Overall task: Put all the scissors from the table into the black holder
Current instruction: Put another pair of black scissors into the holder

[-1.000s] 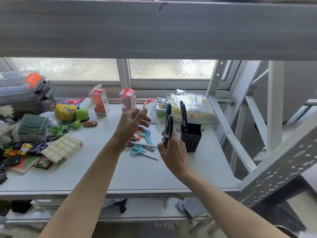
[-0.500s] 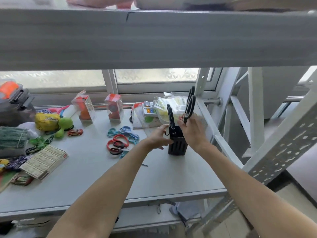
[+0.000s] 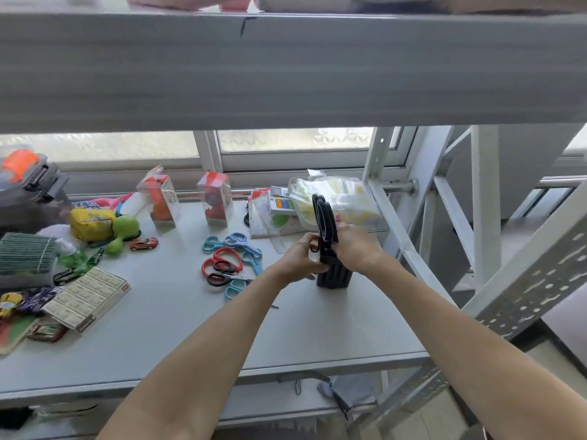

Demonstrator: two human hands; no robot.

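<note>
Both hands' grip [image 3: 357, 249] steadies black holder [image 3: 333, 274] on grey table [image 3: 178, 315] by window [image 3: 295, 139].

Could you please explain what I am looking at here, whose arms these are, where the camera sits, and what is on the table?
There is no machine: a person wears a wide-angle camera on the head, so the single view looks forward and down along their own two bare arms. The grey band across the top is a shelf above the table. The left hand holds the slotted black plastic holder standing on the pale grey table. The right hand grips the black-handled scissors standing handles-up in that holder. Left of the holder lie the red-handled scissors and several light blue scissors, not yet put away. Farther left are a small red toy car, a green toy and a flat white box.
</note>
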